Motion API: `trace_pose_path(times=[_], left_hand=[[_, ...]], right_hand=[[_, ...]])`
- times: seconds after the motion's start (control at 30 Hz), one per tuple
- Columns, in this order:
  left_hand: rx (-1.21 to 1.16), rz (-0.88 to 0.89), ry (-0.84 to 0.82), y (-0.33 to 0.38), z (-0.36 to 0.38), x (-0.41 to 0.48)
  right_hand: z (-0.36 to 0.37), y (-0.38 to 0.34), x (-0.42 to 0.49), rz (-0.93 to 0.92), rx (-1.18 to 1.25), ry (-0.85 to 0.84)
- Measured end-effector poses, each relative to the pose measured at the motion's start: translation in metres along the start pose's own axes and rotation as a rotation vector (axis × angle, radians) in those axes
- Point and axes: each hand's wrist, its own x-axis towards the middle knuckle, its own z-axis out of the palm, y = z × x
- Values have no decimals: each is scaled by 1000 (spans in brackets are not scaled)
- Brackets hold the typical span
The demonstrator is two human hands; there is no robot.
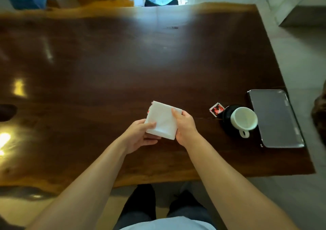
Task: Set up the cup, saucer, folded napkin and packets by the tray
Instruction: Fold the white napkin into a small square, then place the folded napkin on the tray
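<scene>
While two hands (pixel 139 136) (pixel 185 125) hold one napkin (pixel 162 118), one cup (pixel 244 117) tops one saucer (pixel 226 117).

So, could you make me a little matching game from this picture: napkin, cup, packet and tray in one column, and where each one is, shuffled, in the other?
Things
1. napkin
2. cup
3. packet
4. tray

Places
A. lying at the right edge of the table
B. held between the left hand and the right hand
C. flat on the table, beside the saucer
D. standing on the dark saucer

Pairs: 1-B, 2-D, 3-C, 4-A
</scene>
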Motion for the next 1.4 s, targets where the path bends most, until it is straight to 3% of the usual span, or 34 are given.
trace_pose_path(times=[0.1,0.17,0.3,0.47,0.8,1.0,1.2,1.4], left_hand=[[57,-77,-59,4,42,-11],[37,-67,12,8,77,-17],[97,32,295,12,156,-16],[186,140,354,18,211,-12],[458,635,616,31,253,-16],[401,585,579,38,251,3],[419,709,513,54,236,3],[381,449,388,73,227,10]], right_hand=[[-41,-10,-18,-123,-336,91],[-70,-18,-28,-212,-467,106],[-115,-36,-46,-397,-546,118],[-153,-56,-59,-569,-621,196],[-184,-79,-58,-645,-626,338],[-183,-84,-45,-645,-590,398],[-172,-88,-34,-506,-461,348],[-157,-104,-34,-387,-479,415]])
